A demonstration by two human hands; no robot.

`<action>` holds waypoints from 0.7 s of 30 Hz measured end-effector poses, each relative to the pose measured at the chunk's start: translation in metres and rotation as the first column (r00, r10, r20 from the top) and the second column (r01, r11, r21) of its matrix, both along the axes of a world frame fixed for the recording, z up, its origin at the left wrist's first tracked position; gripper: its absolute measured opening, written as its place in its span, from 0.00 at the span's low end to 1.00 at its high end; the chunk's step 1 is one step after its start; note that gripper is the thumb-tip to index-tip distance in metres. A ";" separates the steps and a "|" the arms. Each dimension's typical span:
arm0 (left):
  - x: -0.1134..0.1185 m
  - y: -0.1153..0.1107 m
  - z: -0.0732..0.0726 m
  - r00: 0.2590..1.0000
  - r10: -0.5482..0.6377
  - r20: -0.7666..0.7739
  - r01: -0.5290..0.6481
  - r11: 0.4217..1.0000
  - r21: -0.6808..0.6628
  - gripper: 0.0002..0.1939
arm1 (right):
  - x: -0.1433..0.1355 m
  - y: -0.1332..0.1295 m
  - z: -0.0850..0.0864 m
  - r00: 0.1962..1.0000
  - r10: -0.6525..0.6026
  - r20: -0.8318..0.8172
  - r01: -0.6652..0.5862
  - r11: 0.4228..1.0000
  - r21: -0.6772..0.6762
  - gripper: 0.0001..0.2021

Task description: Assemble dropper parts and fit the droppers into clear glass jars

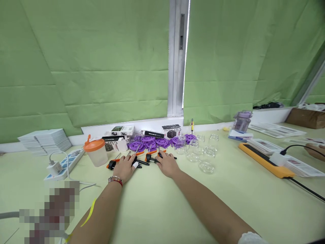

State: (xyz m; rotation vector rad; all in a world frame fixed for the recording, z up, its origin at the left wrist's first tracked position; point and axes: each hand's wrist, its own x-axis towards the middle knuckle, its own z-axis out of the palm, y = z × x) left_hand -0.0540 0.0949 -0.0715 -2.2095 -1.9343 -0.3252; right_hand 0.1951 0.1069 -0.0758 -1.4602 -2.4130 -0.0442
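Both hands reach forward to a row of black and orange clamp-like parts on the pale green table. My left hand (126, 166) is closed over several black and orange parts (111, 165), with a white wrap on one finger. To its right, my right hand (167, 164) has its fingers curled round another black part (151, 158). Purple plastic parts (148, 142) lie in a heap just behind the hands. Clear glass-like cups (206, 166) stand and lie to the right of my right hand.
An orange-lidded cup (98, 152), a white power strip (67, 165) and stacked white boxes (47, 140) are at left. Cup holder boxes (171, 131) stand by the wall. A yellow power strip (265, 161), papers (276, 129) and a purple-lidded bottle (243, 121) are at right, near another person's hand (315, 150).
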 end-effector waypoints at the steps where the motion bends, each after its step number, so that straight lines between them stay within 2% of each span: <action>1: 0.000 -0.002 0.000 1.000 -0.009 0.002 0.009 1.000 0.009 0.27 | 0.000 -0.001 -0.001 1.000 -0.004 -0.001 0.004 1.000 0.002 0.16; 12: 0.003 -0.024 -0.004 0.999 -0.026 -0.020 0.028 0.997 0.074 0.25 | 0.008 -0.023 -0.005 1.000 0.005 -0.001 -0.005 1.000 0.013 0.15; 14: 0.003 -0.027 -0.002 0.998 0.025 -0.051 -0.018 0.990 0.137 0.25 | 0.009 -0.026 -0.006 1.000 0.005 -0.003 -0.005 1.000 0.025 0.14; 17: -0.001 -0.028 0.001 0.983 0.176 -0.051 -0.159 0.959 0.232 0.27 | 0.010 -0.029 -0.009 1.000 0.008 -0.013 -0.008 0.999 0.034 0.14; 19: -0.006 -0.025 0.001 0.962 0.273 -0.011 -0.264 0.938 0.224 0.29 | 0.010 -0.029 -0.010 1.000 0.014 -0.016 -0.014 0.999 0.040 0.14; 21: -0.011 -0.021 0.000 0.949 0.315 0.021 -0.314 0.935 0.164 0.30 | 0.010 -0.028 -0.011 1.000 0.017 -0.012 -0.016 0.999 0.046 0.14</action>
